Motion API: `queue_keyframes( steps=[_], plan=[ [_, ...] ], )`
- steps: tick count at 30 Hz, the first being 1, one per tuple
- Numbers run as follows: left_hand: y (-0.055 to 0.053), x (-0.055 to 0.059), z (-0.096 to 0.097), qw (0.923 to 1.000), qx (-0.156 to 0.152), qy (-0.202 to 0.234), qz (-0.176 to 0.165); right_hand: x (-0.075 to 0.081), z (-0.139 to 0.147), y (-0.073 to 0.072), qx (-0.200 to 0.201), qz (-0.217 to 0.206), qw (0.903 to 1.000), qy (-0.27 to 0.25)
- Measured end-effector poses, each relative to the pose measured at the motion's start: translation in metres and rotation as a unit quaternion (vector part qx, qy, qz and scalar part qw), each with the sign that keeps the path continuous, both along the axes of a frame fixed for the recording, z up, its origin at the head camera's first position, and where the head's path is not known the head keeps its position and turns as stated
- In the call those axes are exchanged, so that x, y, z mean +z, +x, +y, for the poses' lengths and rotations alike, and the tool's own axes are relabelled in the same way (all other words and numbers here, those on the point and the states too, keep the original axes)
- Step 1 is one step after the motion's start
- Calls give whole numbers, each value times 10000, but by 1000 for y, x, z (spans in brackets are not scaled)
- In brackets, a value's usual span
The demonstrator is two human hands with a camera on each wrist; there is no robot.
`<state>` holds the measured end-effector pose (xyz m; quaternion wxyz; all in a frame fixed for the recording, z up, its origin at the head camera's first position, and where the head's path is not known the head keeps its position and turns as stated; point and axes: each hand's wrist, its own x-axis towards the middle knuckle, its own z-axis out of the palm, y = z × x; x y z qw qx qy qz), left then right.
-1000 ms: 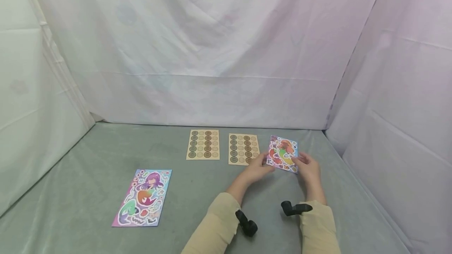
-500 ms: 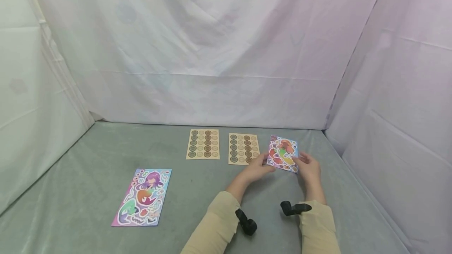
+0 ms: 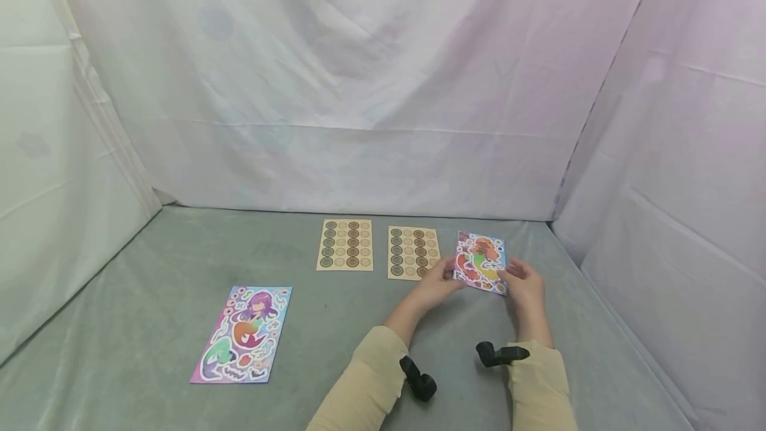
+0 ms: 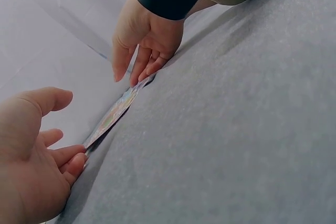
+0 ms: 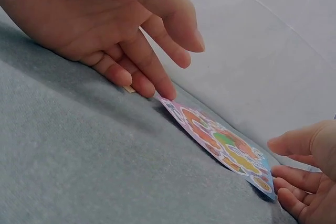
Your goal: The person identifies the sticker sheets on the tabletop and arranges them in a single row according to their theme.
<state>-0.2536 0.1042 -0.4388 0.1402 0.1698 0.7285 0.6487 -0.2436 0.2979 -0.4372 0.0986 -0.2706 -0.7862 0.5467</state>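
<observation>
A small mermaid sticker sheet [image 3: 481,261] lies at the back right of the table, with its near edge slightly raised in the right wrist view. My left hand [image 3: 437,287] touches its left edge with extended fingertips, thumb held apart from the sheet. On the opposite side, the fingertips of my right hand [image 3: 524,288] rest against the right edge; that thumb also stands off the sheet in the right wrist view. Just left of my left hand is a beige sheet of round stickers [image 3: 409,251], its lower right corner partly hidden by that hand.
Another beige sheet of round stickers [image 3: 344,245] lies further left at the back. A larger mermaid sticker sheet [image 3: 244,334] is at the front left. White cloth walls [image 3: 359,85] enclose the grey cloth-covered table [image 3: 335,338] at the back and sides.
</observation>
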Motion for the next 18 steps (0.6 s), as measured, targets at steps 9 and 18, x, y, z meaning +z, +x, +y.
queue_keyframes(
  steps=[9, 18],
  plan=[
    [-2, -4, 1, 9989, 455, -138, -27, -1, 0, -1, -280, 273, 9991, -156],
    [-2, -6, 2, 9968, 778, -33, -180, 4, -2, 2, -320, 400, 9980, -366]
  ],
)
